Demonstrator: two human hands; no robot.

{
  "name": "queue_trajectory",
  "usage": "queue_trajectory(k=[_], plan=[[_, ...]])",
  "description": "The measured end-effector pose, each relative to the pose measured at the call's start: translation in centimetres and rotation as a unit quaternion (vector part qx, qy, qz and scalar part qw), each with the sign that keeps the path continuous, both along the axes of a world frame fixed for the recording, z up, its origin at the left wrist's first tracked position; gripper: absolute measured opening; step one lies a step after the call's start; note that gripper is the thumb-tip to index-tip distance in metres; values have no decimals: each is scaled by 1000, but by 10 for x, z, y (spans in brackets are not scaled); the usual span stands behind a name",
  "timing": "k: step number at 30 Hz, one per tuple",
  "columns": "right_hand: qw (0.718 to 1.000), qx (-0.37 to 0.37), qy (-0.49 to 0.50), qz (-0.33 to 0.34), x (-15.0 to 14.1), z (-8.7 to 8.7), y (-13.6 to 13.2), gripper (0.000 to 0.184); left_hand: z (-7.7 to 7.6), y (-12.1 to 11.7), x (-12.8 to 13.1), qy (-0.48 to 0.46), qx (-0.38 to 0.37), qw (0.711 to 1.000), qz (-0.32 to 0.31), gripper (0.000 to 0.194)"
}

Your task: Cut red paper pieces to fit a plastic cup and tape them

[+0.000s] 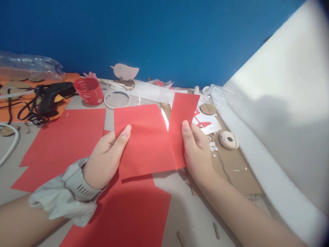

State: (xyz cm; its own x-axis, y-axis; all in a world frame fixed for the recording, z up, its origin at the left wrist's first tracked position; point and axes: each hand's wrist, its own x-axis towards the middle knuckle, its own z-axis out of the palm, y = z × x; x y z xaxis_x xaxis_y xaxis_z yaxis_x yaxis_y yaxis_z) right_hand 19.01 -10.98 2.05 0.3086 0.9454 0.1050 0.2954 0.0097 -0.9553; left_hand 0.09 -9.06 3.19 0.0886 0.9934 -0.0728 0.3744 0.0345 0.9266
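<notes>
A sheet of red paper (146,144) is held up above the table, split from its top edge most of the way down. My left hand (106,154) pinches the wide part at its left edge, thumb on top. The narrow strip on the right is gripped by my right hand (196,147), thumb across its front. Near the bottom edge the two parts still look joined. Below lie more red sheets (144,212), and others (69,137) spread to the left of my left hand.
A black glue gun (51,97) with its cord lies at left, beside a red cup (89,91) and a tape roll (117,99). Cardboard (239,171) bears a white hole punch (228,140) and paper dots. A pink bird cutout (125,72) stands behind; a white panel (288,113) rises at right.
</notes>
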Motion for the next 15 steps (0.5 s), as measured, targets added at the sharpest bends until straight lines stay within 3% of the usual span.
queue_trajectory(k=[11, 15], plan=[[1000, -2, -3, -8, 0, 0, 0, 35, -5, 0, -3, 31, 13, 999, 0, 40], [999, -8, 40, 16, 1, 2, -1, 35, -4, 0, -2, 19, 21, 1000, -1, 41]])
